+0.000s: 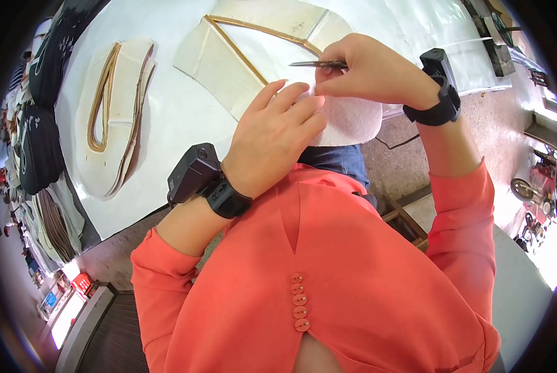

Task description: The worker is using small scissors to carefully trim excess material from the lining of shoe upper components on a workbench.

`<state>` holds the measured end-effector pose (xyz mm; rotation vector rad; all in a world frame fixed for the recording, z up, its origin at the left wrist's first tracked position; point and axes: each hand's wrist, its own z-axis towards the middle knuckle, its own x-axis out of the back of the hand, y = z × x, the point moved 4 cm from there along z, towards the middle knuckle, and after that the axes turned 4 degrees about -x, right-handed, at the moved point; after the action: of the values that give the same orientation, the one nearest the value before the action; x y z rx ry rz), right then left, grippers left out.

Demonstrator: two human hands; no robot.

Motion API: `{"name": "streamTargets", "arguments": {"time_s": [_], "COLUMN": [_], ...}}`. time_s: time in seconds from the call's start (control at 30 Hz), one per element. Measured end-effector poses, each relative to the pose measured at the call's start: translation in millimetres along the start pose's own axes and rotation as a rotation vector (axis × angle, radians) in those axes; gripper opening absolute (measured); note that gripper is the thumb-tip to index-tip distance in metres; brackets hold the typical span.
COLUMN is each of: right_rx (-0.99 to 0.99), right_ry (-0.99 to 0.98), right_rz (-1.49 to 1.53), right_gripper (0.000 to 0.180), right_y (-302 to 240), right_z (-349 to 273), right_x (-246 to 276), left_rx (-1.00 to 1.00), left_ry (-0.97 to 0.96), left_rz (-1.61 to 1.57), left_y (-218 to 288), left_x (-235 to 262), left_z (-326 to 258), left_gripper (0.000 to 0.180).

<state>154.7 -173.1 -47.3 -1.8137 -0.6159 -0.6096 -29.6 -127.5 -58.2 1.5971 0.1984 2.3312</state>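
Note:
A cream fabric piece (219, 59) with a V-shaped opening edged in tan trim lies on the table at the far middle, its rounded near end hanging over the edge. Across its near part rests my left hand (277, 127), fingers stretched out and slightly apart, holding nothing. Just right of those fingertips, my right hand (359, 71) is closed around a pair of small pointed metal snips (319, 64), whose tip points left above the fabric. My right thumb and fingertips nearly reach the fabric; whether they pinch it too, I cannot tell.
On the white table (166, 109), a stack of similar cream pieces (114, 118) with tan-edged slots lies at left. Dark garment bundles (39, 146) line the left edge. A dark metal fixture (496, 46) sits at the far right corner. Behind me stands a wooden stool (406, 221).

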Motion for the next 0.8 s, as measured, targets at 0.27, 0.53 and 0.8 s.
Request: {"name": "streamTargets", "arguments": {"time_s": [0.27,0.53,0.8], "right_rx": [-0.064,-0.074,0.0], "right_ry": [0.009,-0.015,-0.066], "right_rz": [-0.084,-0.107,-0.075], "right_gripper": [0.023,0.027,0.026], "right_y": [17,19,24], "right_z": [-3,4,8], "right_x": [8,6,12], "left_rx": [0.02,0.043,0.085], "left_ry": [0.035,0.038,-0.005], "left_rz": [-0.003,-0.02,0.03], "left_y": [3,2,6], "left_x": [-1,-5,-8], "left_z": [0,-1,11], "left_gripper": [0.023,0.025,0.026]}}
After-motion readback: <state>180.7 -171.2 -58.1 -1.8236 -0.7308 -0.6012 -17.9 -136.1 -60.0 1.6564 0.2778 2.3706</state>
